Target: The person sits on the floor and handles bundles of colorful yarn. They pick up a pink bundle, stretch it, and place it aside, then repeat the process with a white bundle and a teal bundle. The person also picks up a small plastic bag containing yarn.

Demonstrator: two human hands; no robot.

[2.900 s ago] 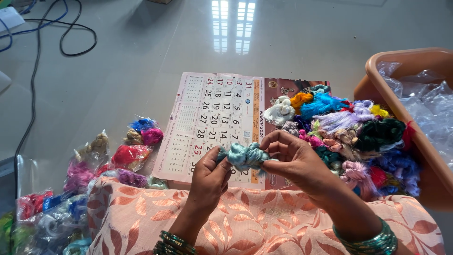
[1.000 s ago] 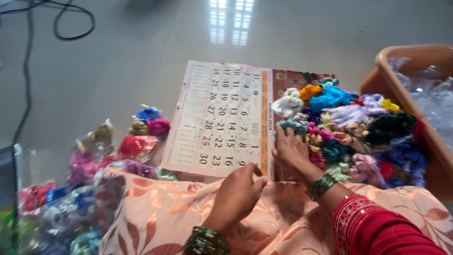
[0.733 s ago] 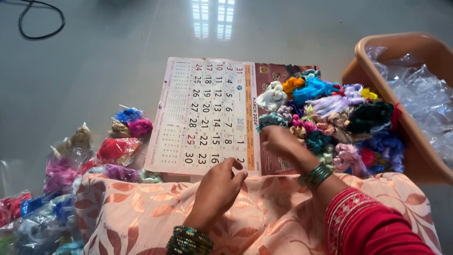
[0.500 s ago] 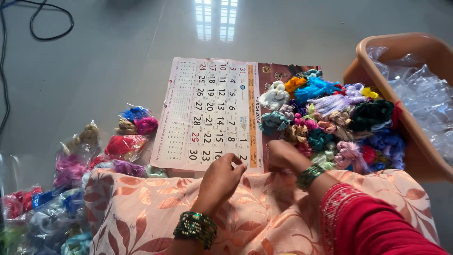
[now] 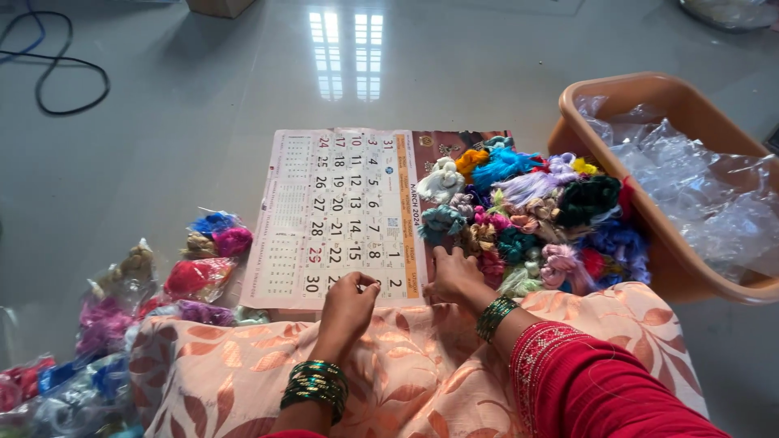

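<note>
Hands rest on calendar (image 5: 341, 212) — right hand (image 5: 454, 274) touching yarn bundles (image 5: 535, 215).

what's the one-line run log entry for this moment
left hand: on calendar sheet edge | right hand: flat beside thread bundle pile | plastic tub: right

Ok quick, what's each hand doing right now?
Left hand: loosely curled, fingertips on the calendar, holding nothing visible.
Right hand: open, flat beside the thread bundles.

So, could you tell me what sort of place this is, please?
Probably a home floor used for craft packing: glossy floor tiles, a calendar sheet under a pile of colourful thread bundles, and a tub of clear bags.
</note>
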